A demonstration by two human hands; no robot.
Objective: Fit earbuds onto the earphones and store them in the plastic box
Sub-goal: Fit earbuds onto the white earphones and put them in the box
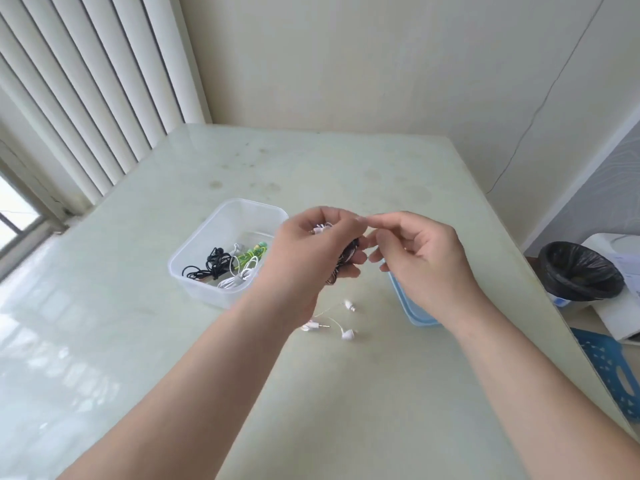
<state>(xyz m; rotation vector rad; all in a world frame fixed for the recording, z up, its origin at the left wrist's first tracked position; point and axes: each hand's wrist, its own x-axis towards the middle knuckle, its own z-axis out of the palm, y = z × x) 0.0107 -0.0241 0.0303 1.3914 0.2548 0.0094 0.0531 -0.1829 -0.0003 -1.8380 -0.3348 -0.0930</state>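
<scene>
Left hand [311,251] curled in a grip, right hand [422,258] apparently pinching.

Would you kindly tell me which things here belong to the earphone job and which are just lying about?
Job: left hand gripping dark earphones; right hand; white earphones on the table; plastic box with stored earphones; probably blue lid.
Lying about: black-lined bin; blue stool; window blinds.

Left hand [311,249] grips a coiled dark earphone bundle [348,259] above the worktop [346,393]; right hand [427,259] fingers touch it. Clear plastic box [194,275], left, holds black, white and green earphones [227,268]. White earphones [348,335] lie loose near the hands.
</scene>
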